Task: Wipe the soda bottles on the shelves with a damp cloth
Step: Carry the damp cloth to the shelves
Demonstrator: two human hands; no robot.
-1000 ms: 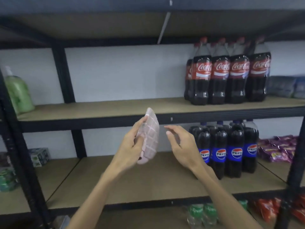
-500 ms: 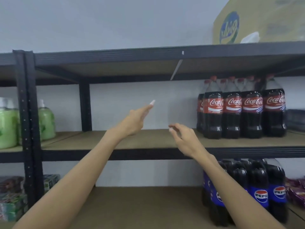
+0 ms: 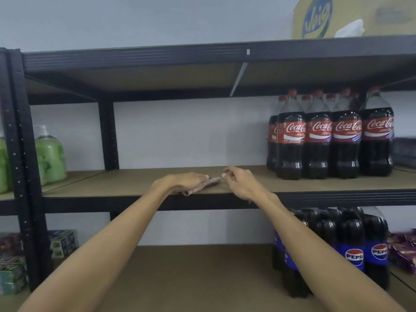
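A folded pink cloth (image 3: 210,182) lies flat on the middle shelf board (image 3: 135,184), near its front edge. My left hand (image 3: 180,182) rests palm down on it with straight fingers, and only the cloth's right end and front edge show. My right hand (image 3: 244,184) hovers just right of the cloth with loosely curled fingers, its fingertips at the cloth's tip; I cannot tell whether they touch. Several Coca-Cola bottles (image 3: 319,136) stand at the right of the same shelf, clear of both hands. Several Pepsi bottles (image 3: 353,248) stand on the shelf below, partly behind my right forearm.
Green liquid bottles (image 3: 49,154) stand on the left bay of the middle shelf, beyond a black upright (image 3: 20,154). A cardboard box (image 3: 351,16) sits on the top shelf. Small boxes (image 3: 13,273) are lower left, purple snack bags (image 3: 403,251) lower right.
The view has tilted upward. My left hand carried the cloth from in front of me up to the middle shelf and laid it flat there. My right hand followed alongside.
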